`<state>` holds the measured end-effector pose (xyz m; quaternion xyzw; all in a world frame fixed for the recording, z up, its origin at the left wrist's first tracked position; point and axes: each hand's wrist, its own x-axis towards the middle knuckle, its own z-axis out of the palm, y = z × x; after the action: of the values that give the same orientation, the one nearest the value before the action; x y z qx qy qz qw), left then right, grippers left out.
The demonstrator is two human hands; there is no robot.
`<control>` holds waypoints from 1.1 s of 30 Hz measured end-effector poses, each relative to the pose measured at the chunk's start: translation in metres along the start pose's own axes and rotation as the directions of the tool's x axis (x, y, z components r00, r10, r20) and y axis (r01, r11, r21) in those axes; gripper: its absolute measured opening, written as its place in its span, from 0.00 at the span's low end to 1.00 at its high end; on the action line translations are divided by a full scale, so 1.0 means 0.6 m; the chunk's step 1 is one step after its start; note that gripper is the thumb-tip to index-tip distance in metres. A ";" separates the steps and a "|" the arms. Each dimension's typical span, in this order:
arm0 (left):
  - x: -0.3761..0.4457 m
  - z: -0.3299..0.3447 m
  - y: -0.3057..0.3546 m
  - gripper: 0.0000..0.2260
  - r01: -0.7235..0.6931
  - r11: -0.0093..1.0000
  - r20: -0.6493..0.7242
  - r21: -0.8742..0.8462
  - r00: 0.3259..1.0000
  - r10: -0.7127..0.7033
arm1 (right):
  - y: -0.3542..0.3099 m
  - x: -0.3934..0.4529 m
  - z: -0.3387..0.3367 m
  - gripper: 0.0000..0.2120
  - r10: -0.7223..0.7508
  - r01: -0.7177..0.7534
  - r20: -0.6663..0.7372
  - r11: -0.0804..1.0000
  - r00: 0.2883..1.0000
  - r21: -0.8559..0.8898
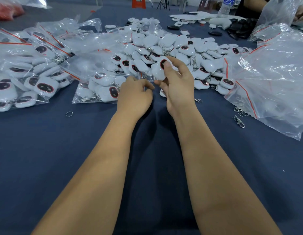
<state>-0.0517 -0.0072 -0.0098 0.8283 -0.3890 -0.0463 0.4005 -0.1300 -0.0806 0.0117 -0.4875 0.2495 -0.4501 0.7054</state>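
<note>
My right hand (177, 82) grips a white case (158, 70) with a dark, red-rimmed oval face, lifted just above the blue cloth. My thumb lies over that oval. My left hand (135, 94) sits beside it with curled fingers at the edge of a clear zip bag (96, 85) that holds several of the same white cases. What those fingers pinch is hidden. A big loose pile of white cases (172, 48) with metal clasps spreads out behind both hands.
Filled zip bags (25, 68) lie at the left. Empty clear bags with red strips (274, 78) are heaped at the right. Loose rings (69, 113) and clasps (239, 121) dot the blue cloth (45, 158). A water bottle (226, 7) and another person's hand (301, 14) are far right.
</note>
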 end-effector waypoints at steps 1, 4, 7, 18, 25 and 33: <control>0.001 -0.001 0.000 0.14 0.017 1.000 -0.007 -0.027 1.000 -0.017 | 0.001 -0.001 0.002 0.07 0.032 -0.032 0.008 0.999 0.999 0.019; 0.002 -0.004 0.001 0.15 0.048 0.996 -0.023 -0.080 0.999 -0.050 | -0.001 -0.001 0.004 0.09 -0.003 0.000 -0.040 0.998 0.999 -0.064; 0.000 -0.001 0.001 0.14 0.043 0.998 -0.021 -0.043 0.999 -0.044 | -0.009 0.004 -0.016 0.16 -0.189 0.095 -0.243 0.930 0.952 -0.354; 0.000 -0.001 0.001 0.15 0.022 1.000 0.019 0.022 1.000 -0.023 | 0.014 0.008 -0.029 0.13 -0.244 0.056 0.073 -0.076 0.967 -0.996; 0.000 0.004 -0.002 0.22 0.067 0.996 -0.046 -0.062 0.997 -0.070 | 0.023 0.015 -0.024 0.23 -0.139 0.213 0.167 0.463 0.976 -0.861; 0.000 0.001 0.000 0.18 0.082 0.975 -0.055 -0.205 0.994 -0.095 | 0.010 0.006 -0.011 0.14 -0.121 0.148 0.088 0.879 0.989 -0.454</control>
<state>-0.0518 -0.0079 -0.0103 0.8008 -0.3316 -0.0767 0.4928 -0.1314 -0.0862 0.0039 -0.6691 0.2944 -0.4120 0.5440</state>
